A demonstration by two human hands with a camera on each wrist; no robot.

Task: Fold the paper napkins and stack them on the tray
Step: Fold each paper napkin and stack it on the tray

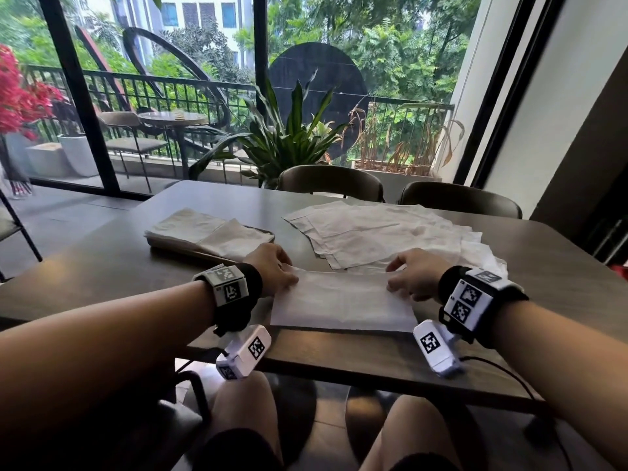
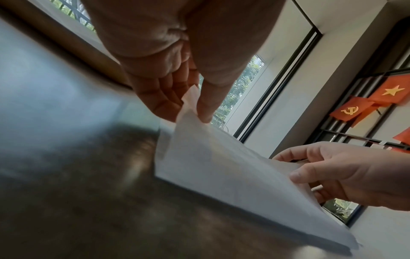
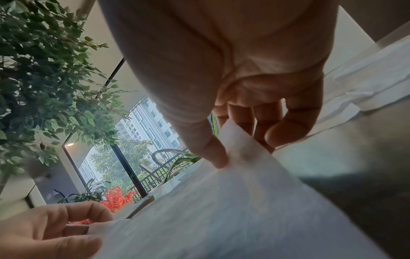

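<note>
A white paper napkin [image 1: 343, 302] lies folded over on the dark table just in front of me. My left hand [image 1: 273, 271] pinches its far left corner between thumb and fingers; in the left wrist view that napkin [image 2: 221, 168] corner is lifted off the table. My right hand [image 1: 413, 273] pinches the far right corner, and the right wrist view shows the napkin [image 3: 239, 201] held between thumb and fingers. A tray [image 1: 261, 232] at the left holds folded napkins [image 1: 210, 229]. A loose pile of unfolded napkins [image 1: 380, 232] spreads behind my hands.
The table's near edge [image 1: 339, 368] runs just above my knees. Two dark chairs [image 1: 331, 181] stand at the far side, with a potted plant [image 1: 289, 130] behind them. A wall closes in at the right.
</note>
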